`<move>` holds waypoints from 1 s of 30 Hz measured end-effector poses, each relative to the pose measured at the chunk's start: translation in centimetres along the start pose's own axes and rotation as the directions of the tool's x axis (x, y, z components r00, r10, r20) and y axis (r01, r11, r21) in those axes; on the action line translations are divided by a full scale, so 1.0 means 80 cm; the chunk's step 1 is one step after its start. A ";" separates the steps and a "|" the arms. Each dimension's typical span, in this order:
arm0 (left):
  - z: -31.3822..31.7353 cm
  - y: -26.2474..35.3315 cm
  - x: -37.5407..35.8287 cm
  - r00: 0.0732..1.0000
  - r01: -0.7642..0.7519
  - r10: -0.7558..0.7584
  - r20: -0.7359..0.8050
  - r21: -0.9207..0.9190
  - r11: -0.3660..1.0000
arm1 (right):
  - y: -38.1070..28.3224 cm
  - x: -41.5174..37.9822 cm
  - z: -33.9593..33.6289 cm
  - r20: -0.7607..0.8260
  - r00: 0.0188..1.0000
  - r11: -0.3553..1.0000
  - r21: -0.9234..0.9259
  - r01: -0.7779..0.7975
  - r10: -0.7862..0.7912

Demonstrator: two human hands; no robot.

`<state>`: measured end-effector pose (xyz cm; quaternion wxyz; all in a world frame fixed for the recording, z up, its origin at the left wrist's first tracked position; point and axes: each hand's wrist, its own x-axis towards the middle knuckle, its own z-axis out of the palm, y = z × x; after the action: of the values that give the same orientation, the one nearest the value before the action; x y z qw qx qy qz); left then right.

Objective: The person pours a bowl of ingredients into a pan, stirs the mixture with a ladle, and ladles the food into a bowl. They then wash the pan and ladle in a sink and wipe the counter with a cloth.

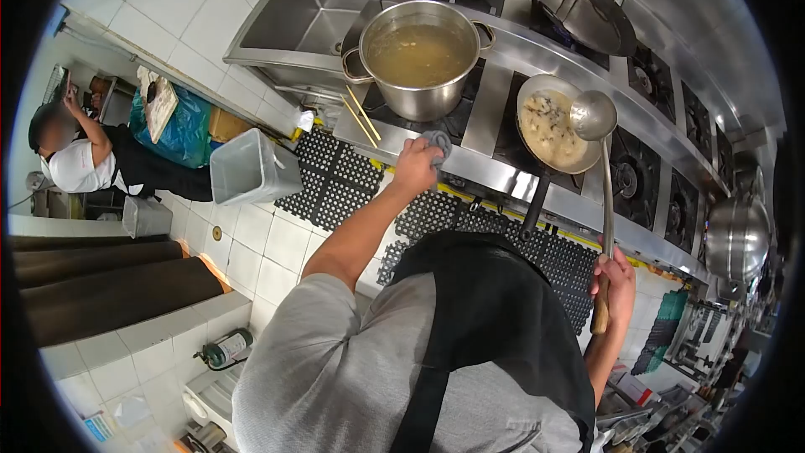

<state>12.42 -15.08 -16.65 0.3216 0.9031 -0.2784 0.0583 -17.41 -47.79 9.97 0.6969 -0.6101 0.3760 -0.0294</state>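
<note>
Steel cooking ranges run across a tiled kitchen, with black rubber mats (340, 169) on the floor along their front. Nearest, the right hand (618, 275) has its fingers curled round the wooden lower end of a long ladle (594, 115); its bowl is over the right side of a pan (549, 127) of pale liquid with dark pieces. The pan sits on a burner, its black handle reaching out past the range's front edge, between the two hands. The left hand (418, 164) has its fingers closed on a grey cloth (437, 148) at that edge, just in front of a large two-handled pot (422, 61) of cloudy yellowish liquid. Two chopsticks (362, 121) lie left of the pot, jutting over the edge. Farther off are a sink (310, 18), a clear plastic bin (245, 169), more pans (583, 13) at the back, and another person (84, 155) at far left.

The cloth hides some left fingertips, the apron (503, 310) covers part of the mats, and the pot conceals most of its burner. Crowded items at far right are too small to tell, and the dark round border cuts off the corners.
</note>
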 end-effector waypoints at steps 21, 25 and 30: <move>-0.087 -0.134 0.044 0.549 0.818 -0.834 -0.053 0.238 0.524 | -0.008 0.000 0.005 -0.012 1.000 0.999 -0.033 -0.020 0.020; -0.099 -0.134 0.045 0.546 0.818 -0.835 -0.072 0.262 0.513 | -0.018 -0.003 0.017 -0.019 1.000 0.999 -0.042 -0.014 0.013; -0.110 -0.134 0.019 0.626 0.769 -0.770 -0.118 0.258 0.585 | -0.014 0.003 0.016 -0.019 1.000 1.000 -0.019 -0.012 0.012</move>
<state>20.16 -3.55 -15.14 0.1809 0.9707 0.1498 -0.0500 -16.08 -47.15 10.78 0.6876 -0.6142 0.3863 -0.0273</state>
